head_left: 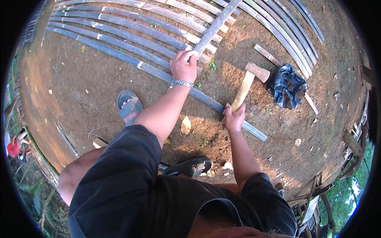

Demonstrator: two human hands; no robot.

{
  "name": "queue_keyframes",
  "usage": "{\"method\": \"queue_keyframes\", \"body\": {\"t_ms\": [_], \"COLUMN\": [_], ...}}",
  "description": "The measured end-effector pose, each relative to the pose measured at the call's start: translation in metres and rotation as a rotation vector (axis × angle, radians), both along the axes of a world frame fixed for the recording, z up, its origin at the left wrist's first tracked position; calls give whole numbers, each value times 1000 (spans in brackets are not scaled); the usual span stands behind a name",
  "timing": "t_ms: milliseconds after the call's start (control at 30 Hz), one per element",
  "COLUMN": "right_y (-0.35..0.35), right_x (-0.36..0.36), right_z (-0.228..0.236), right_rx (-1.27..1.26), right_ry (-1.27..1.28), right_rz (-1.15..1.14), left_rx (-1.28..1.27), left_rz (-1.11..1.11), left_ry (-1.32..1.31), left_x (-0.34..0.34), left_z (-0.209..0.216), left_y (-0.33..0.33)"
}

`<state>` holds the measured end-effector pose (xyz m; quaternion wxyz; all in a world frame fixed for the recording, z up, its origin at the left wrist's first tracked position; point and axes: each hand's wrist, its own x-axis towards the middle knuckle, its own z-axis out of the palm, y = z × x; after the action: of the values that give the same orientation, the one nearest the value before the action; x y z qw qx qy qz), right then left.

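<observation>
My left hand (184, 67) is closed around the near end of a grey bamboo slat (216, 31), which runs away from me and crosses over several other slats. In my right hand (235, 118) is the lower handle of a hatchet (243, 92), its rusty head tilted up and away from me. A long bamboo slat (154, 71) lies on the ground, passing under my left wrist and beside my right hand. Beyond it, more bamboo slats (119, 28) are laid in near-parallel rows on the far left.
A crumpled black plastic bag (290, 86) stands right of the hatchet, over a thin bamboo piece (266, 54). Further slats (285, 35) lie at the far right. My sandalled feet (130, 105) are on the bare soil, near a dry leaf (185, 125). Stacked wood (353, 142) edges the right side.
</observation>
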<state>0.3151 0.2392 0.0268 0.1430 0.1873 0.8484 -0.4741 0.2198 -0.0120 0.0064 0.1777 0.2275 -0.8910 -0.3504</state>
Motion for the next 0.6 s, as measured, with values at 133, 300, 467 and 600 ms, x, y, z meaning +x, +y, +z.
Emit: {"method": "queue_keyframes", "body": {"t_ms": [133,300,467,600], "right_y": [-6,-6,-2,-6], "right_x": [-7,-5,-3,-7], "right_z": [12,13,7,14], "right_rx": [19,15,2,76], "right_ry": [-73,-34,-21,-18], "right_rz": [22,40,79,237], "left_rx": [7,26,8,-18], "left_rz": [25,20,19,38], "left_ry": [-53,-30,-30,-49], "left_x": [2,1,0,-1], "left_z": [0,2,3,5], "left_y": [1,2,3,5]}}
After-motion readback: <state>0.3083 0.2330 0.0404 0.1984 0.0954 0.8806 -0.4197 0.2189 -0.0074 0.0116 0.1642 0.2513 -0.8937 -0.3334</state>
